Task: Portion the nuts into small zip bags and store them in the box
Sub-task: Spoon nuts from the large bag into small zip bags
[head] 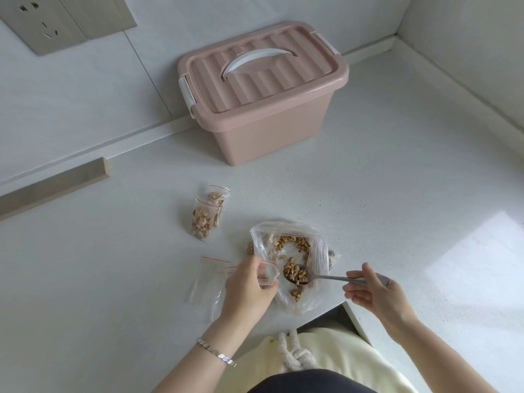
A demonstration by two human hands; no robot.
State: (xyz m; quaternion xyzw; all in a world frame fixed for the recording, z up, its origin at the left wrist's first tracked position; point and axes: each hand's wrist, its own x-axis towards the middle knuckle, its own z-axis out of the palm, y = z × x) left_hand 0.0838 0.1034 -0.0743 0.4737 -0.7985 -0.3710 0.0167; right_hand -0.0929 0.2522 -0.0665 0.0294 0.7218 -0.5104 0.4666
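Nuts (292,241) are lying in a large clear bag (319,252) that is spreading open right at the front edge of the countertop (397,194), just ahead of the person. The right hand (371,293) is pinching the handle end of a spoon (326,277) between thumb and fingertips, and the spoon's bowl is carrying a heap of nuts over the mouth of the large bag. The left hand (249,285) is gripping a small zip bag (269,273), fingers curled round its top and holding the mouth open just beside the spoon's bowl. Under that hand, a few empty zip bags (207,276) are lying flat near the front edge. Two filled zip bags (202,221) are resting side by side, touching, further in toward the middle of the countertop. The pink box (272,131) is standing against the back edge, well apart from the bags, with its lid (255,80) on. A bracelet (217,354) is sitting on the left wrist.
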